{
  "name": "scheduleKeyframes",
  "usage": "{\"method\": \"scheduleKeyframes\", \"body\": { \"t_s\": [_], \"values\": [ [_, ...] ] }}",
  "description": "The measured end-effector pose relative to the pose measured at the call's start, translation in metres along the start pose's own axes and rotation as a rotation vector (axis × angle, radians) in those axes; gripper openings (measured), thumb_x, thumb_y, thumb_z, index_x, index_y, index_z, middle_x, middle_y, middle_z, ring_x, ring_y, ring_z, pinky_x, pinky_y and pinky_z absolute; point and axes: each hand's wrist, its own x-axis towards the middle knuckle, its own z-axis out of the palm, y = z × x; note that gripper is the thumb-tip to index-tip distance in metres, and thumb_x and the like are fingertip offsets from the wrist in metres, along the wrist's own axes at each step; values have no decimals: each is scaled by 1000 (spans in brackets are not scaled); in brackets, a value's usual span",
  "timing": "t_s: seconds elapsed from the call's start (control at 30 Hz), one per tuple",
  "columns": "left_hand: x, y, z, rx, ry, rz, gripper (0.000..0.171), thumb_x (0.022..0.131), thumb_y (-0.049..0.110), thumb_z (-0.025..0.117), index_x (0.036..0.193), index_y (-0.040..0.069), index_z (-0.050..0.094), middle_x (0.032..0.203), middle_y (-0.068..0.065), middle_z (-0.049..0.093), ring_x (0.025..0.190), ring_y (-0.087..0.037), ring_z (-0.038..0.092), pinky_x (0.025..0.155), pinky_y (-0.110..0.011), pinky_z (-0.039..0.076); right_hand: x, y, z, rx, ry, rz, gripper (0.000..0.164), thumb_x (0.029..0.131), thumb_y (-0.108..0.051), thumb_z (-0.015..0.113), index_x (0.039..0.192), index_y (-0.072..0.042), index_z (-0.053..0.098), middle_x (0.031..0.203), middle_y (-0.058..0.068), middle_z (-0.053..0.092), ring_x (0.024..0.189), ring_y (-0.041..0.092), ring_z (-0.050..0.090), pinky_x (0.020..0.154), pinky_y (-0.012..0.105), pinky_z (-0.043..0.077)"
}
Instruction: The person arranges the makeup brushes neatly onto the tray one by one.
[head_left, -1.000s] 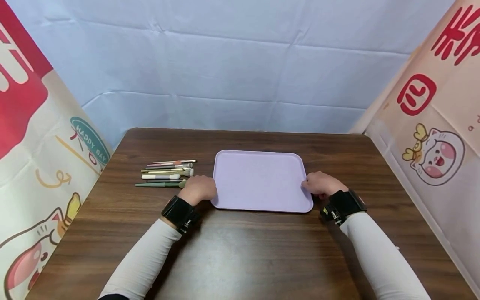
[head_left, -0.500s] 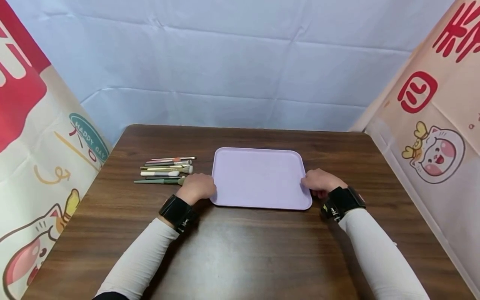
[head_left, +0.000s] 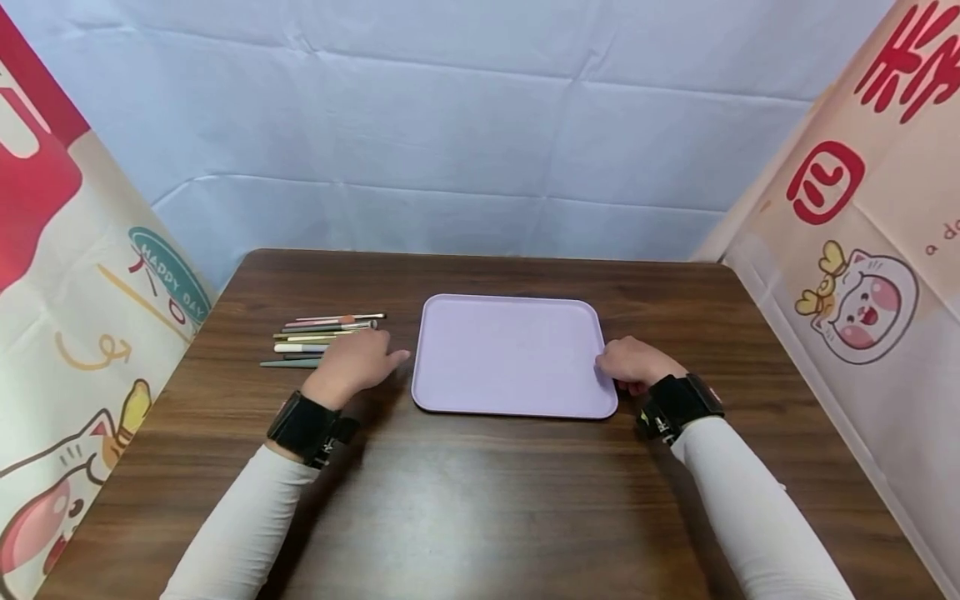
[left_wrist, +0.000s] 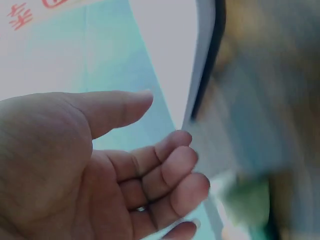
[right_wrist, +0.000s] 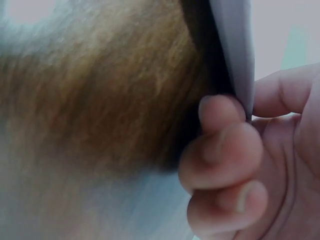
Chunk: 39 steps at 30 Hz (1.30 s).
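At the back, a pale blue cloth (head_left: 450, 125) makes the wall, with several creases in it; on its two sides stand a left printed sheet (head_left: 112, 275) and a right printed sheet (head_left: 832, 275), both with red shapes and cartoon figures; in front of them there is a brown table (head_left: 480, 508), with a wood pattern and a soft shine near the person; upon it the lilac tray (head_left: 510, 354), rectangular with rounded corners, is situated about the middle of the width, rather toward the far edge; two white sleeves (head_left: 757, 504) come in from below; the right hand (head_left: 639, 362) pinches the right edge of the tray, its thumb at the upper face and its other fingers curled under the rim; the left hand (head_left: 358, 360) is loosely opened and has hold of nothing, the thumb stretched toward the tray but apart from it, the fingers softly bent; each wrist wears a black band (head_left: 302, 427); the smallest are the slim brushes (head_left: 288, 348), lying side by side to the left of the tray, partly covered by the left hand; whether it touches them, I cannot tell.
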Motion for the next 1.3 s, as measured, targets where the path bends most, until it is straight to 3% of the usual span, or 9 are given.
{"method": "scheduleKeyframes", "body": {
  "t_s": [0.13, 0.23, 0.33, 0.47, 0.6, 0.8, 1.1, 1.3],
  "values": [
    [-8, -21, -10, -55, 69, 33, 27, 100, 32, 64, 89, 7, 62, 83, -8, 58, 69, -22, 52, 63, -37, 41, -1, 0, -2, -8, -3, -5, 36, 99, -24, 43, 75, -4, 60, 63, 9, 57, 50, 20, 54, 47, 30, 46],
    [-15, -36, -13, -81, 101, 47, 25, 97, 28, 69, 103, 4, 63, 100, -14, 60, 82, -27, 55, 72, -42, 45, -1, 1, -4, -30, -5, -27, 38, 99, -23, 43, 72, -4, 60, 61, 8, 56, 50, 20, 54, 47, 30, 46],
    [-21, -48, -12, -85, 84, 43, 40, 95, 27, 71, 122, -1, 60, 118, -22, 59, 104, -38, 57, 85, -52, 47, 0, 1, -4, -40, -2, -26, 39, 100, -24, 43, 71, -5, 60, 60, 7, 56, 51, 20, 55, 48, 30, 46],
    [-25, -63, -9, -52, 49, 52, 49, 94, 26, 73, 130, -3, 58, 131, -27, 55, 124, -46, 49, 99, -61, 42, 0, 2, -3, -37, 0, -19, 38, 100, -24, 43, 72, -5, 60, 61, 7, 56, 51, 20, 55, 48, 30, 46],
    [-30, -78, -8, -24, 37, 86, 46, 92, 20, 75, 128, -2, 60, 130, -27, 55, 123, -47, 49, 99, -64, 40, 0, 2, -3, -36, 4, -24, 37, 99, -23, 43, 71, -6, 59, 60, 7, 56, 51, 20, 54, 48, 30, 46],
    [-33, -93, -5, -30, 53, 138, 36, 90, 11, 75, 121, -4, 62, 117, -24, 57, 110, -41, 55, 93, -58, 45, 0, 3, -4, -22, 4, -37, 37, 100, -23, 43, 70, -6, 58, 60, 7, 55, 51, 20, 54, 48, 30, 45],
    [-33, -107, -2, -39, 18, 120, 40, 92, 11, 73, 127, -5, 61, 124, -28, 54, 118, -48, 50, 98, -61, 42, 0, 2, -4, -11, -2, -46, 38, 100, -23, 43, 70, -6, 60, 61, 8, 57, 52, 20, 55, 48, 30, 46],
    [-29, -111, -2, -52, 30, 146, 36, 93, 7, 71, 125, -4, 61, 124, -27, 55, 117, -46, 52, 97, -60, 44, 0, 3, -3, -3, -1, -45, 38, 100, -23, 44, 70, -6, 60, 61, 8, 56, 52, 20, 55, 48, 30, 46]
  ]
}}
